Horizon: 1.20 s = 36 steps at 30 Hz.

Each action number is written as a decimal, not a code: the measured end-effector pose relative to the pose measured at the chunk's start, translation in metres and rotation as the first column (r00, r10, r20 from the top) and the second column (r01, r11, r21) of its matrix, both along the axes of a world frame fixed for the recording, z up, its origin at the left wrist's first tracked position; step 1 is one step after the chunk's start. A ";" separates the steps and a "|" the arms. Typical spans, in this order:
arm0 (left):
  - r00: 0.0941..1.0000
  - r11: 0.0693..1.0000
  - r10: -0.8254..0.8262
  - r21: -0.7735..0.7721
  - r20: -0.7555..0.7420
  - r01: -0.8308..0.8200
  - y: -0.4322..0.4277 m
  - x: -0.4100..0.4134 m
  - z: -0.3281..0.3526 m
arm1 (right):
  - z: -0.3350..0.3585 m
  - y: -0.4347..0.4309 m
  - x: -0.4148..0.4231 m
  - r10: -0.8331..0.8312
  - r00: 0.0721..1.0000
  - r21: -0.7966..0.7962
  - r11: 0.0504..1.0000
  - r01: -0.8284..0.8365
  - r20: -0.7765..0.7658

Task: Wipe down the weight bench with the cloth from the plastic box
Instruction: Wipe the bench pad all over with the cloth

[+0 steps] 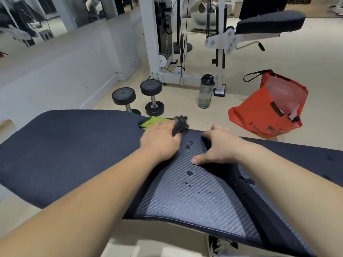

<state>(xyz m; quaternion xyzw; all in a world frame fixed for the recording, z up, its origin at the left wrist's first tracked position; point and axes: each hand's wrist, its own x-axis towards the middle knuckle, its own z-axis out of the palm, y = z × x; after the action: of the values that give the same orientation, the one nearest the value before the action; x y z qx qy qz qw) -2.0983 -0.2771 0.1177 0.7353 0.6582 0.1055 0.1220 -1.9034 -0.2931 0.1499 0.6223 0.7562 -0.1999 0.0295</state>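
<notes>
The weight bench stretches across the view, with dark pads and a carbon-patterned middle section that carries several water droplets. A green cloth with a dark bunched part lies at the bench's far edge. My left hand is on top of the cloth and grips it, fingers bent over it. My right hand holds the edge of the right pad. Its fingers curl over that edge and the thumb lies spread on the patterned section. The plastic box is not in view.
On the floor beyond the bench stand two black dumbbells, a clear water bottle and an orange bag. A white cable machine and another padded seat stand further back. A mirrored wall runs along the left.
</notes>
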 end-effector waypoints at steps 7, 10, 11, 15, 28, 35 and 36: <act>0.952 0.952 -0.306 -0.033 0.006 0.306 -0.014 -0.013 0.006 | 0.004 -0.002 0.001 0.000 0.999 -0.031 1.000 -0.001 -0.044; 0.993 0.993 -0.118 -0.030 0.004 0.118 0.003 0.003 0.010 | 0.005 -0.003 0.002 -0.002 1.000 -0.018 1.000 0.002 -0.016; 0.994 0.994 -0.105 -0.006 0.018 0.105 -0.001 0.013 0.008 | 0.004 -0.004 0.003 -0.007 1.000 -0.015 1.000 0.007 -0.015; 0.944 0.944 -0.330 0.001 -0.004 0.330 -0.043 0.005 0.007 | 0.001 -0.003 0.005 -0.003 0.999 -0.022 1.000 0.003 -0.034; 0.978 0.973 -0.203 0.096 -0.053 0.208 -0.074 -0.007 -0.003 | 0.007 -0.003 0.007 -0.014 0.999 -0.035 0.999 0.013 -0.038; 0.964 0.972 -0.234 -0.061 -0.123 0.228 -0.040 -0.054 0.018 | 0.019 -0.015 0.014 -0.043 0.995 -0.008 0.999 0.043 -0.088; 0.986 0.991 -0.132 -0.045 -0.096 0.129 -0.038 -0.048 0.015 | 0.021 -0.018 0.017 -0.051 0.993 0.005 0.999 0.051 -0.104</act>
<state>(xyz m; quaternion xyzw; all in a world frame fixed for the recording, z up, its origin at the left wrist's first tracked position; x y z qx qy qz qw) -2.1465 -0.3150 0.1328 0.7787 0.6158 0.0479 0.1100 -1.8863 -0.3108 0.1706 0.6302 0.7414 -0.2300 -0.0173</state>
